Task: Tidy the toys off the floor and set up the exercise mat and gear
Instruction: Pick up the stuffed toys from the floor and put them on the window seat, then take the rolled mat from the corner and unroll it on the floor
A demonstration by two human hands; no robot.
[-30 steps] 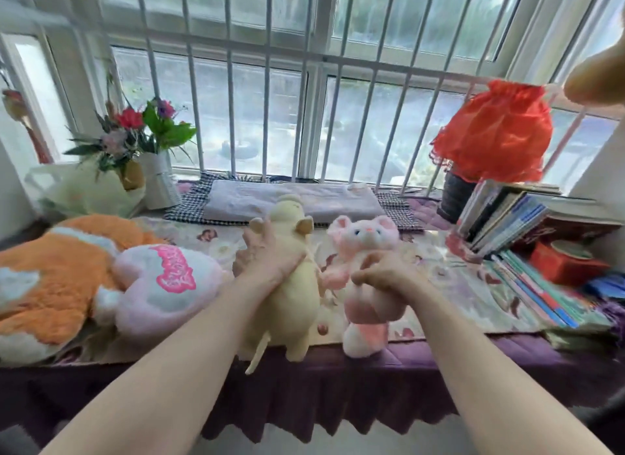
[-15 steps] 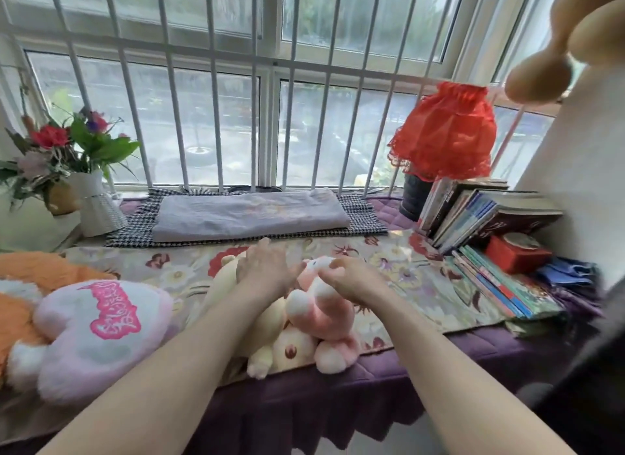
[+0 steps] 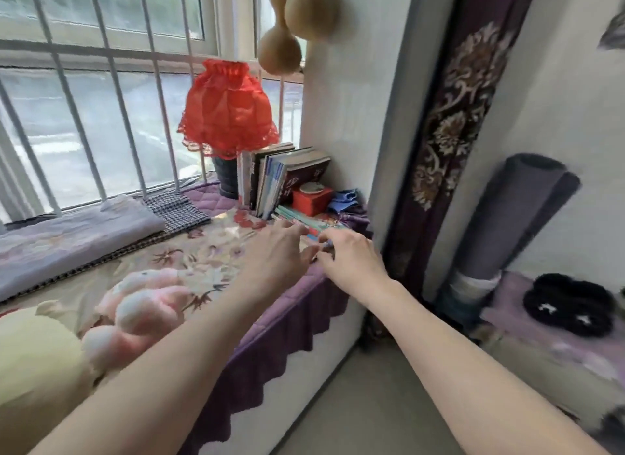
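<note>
The pink plush toy (image 3: 145,305) and the yellow plush toy (image 3: 37,356) lie on the flowered cloth (image 3: 189,265) of the window seat at the lower left. Both my hands are off them, held out over the seat's right end. My left hand (image 3: 274,255) is open with fingers spread. My right hand (image 3: 351,255) is also open, its fingertips near the flat books (image 3: 304,222). A rolled grey exercise mat (image 3: 517,211) leans against the wall at the right, beyond my right hand.
A red lamp (image 3: 226,109), upright books (image 3: 270,177) and a red box (image 3: 311,197) crowd the seat's far right corner. A purple patterned curtain (image 3: 449,123) hangs beside the mat. Black fluffy slippers (image 3: 568,302) lie on a low stand at the right. Bare floor (image 3: 365,414) lies below.
Both hands have let go of the plush toys, which now lie on the seat, and have moved right. The view has swung right, bringing the rolled mat and curtain into sight.
</note>
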